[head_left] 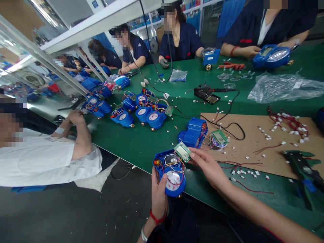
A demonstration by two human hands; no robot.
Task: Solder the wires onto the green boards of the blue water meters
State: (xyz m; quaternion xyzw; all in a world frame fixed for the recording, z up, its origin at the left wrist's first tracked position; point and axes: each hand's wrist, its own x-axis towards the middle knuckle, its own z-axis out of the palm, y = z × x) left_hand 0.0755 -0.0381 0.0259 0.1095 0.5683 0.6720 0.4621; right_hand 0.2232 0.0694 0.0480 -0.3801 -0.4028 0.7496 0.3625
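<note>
My left hand [160, 190] is closed around an opened blue water meter [174, 182], its thumb beside the round white dial. Wires run from the meter's inside to a green circuit board [182, 152] with a small LCD display. My right hand [206, 165] pinches that board by its right edge, above the meter's top. Just beyond, another blue meter [193, 133] lies on the table, wired to a second display board [219, 137] that rests on a spool [217, 145].
Several blue meters [153, 118] stand along the green table [121, 141]. A cardboard sheet [235, 135] carries wire leads [288, 123] and white connectors. Green-handled pliers [303, 168] lie at right, a soldering iron and holder [207, 92] beyond. Co-workers sit opposite; a person in white [50, 158] is at left.
</note>
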